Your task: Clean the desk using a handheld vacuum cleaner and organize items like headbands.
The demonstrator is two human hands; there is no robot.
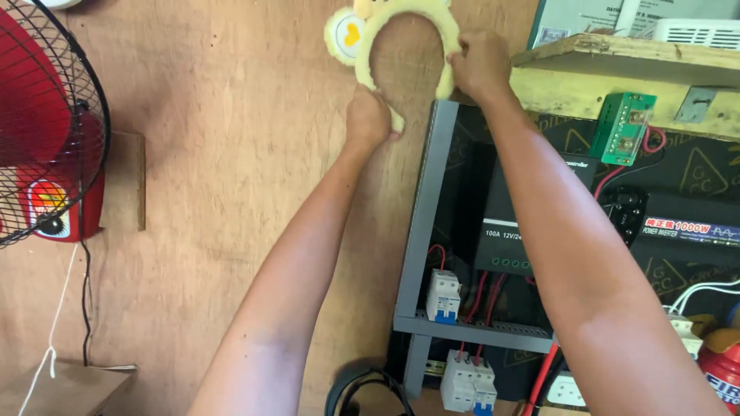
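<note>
A fluffy pale-yellow headband with a round plush ear curves against the plywood wall at the top of the head view. My left hand grips its left end, fingers closed around the tip. My right hand grips its right end, next to the edge of a wooden shelf. Both arms reach up from below. The top of the headband is cut off by the frame.
A red fan in a black wire cage hangs at left. At right, a grey metal frame holds a black box, white circuit breakers, red wires and a green terminal block. A wooden block sticks from the wall.
</note>
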